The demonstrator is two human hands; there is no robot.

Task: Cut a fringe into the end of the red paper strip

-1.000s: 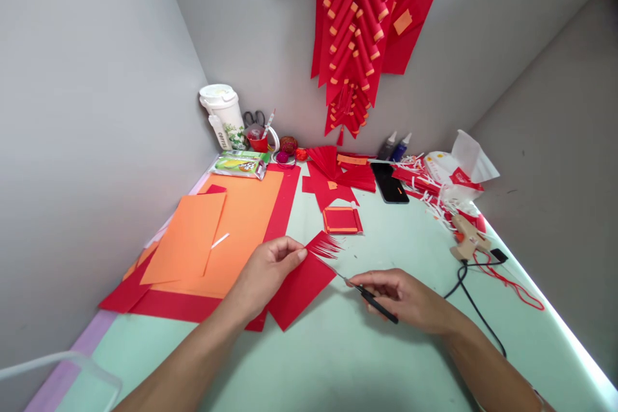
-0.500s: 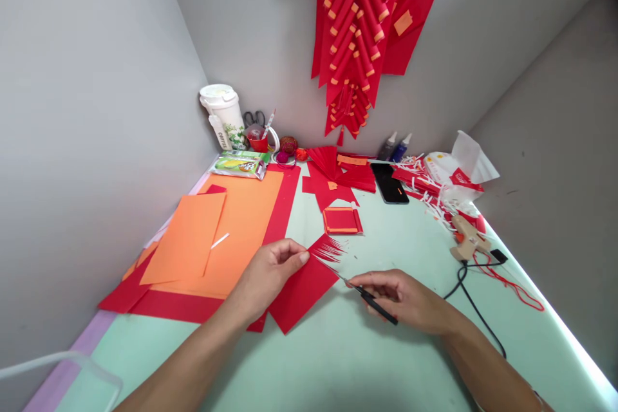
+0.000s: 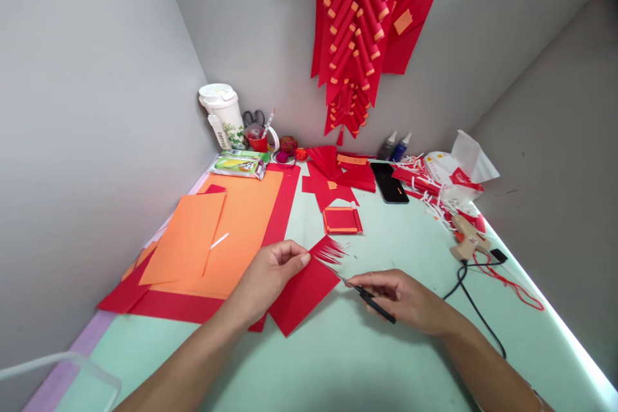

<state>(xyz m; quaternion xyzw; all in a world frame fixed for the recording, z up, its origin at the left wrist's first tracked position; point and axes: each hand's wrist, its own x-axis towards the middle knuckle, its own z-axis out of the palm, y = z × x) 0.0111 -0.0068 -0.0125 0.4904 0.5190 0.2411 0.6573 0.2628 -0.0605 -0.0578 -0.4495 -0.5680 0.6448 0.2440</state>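
Between thumb and fingers, my left hand (image 3: 280, 267) pinches the upper left edge of a red paper strip (image 3: 303, 296). Thin slits cut into the strip's far end form a fringe (image 3: 331, 250). My right hand (image 3: 393, 296) is closed around a pair of black-handled scissors (image 3: 374, 304). Their blades lie across the strip just below the fringe, pointing at my left fingertips. Part of the handle is hidden by my right fingers. Beyond the fringe lies a small red paper square with orange edging (image 3: 342, 221).
Large orange sheets (image 3: 186, 238) over red paper cover the left side. A phone (image 3: 389, 183), a beige glue gun (image 3: 466, 238) with a looping cable, and paper scraps (image 3: 429, 196) lie on the right. A white cup (image 3: 224, 116) stands at the back left. Red paper firecrackers (image 3: 355, 26) hang on the wall.
The red strip and my left hand have shifted very slightly to the right. The scissors have moved a touch, still across the strip.
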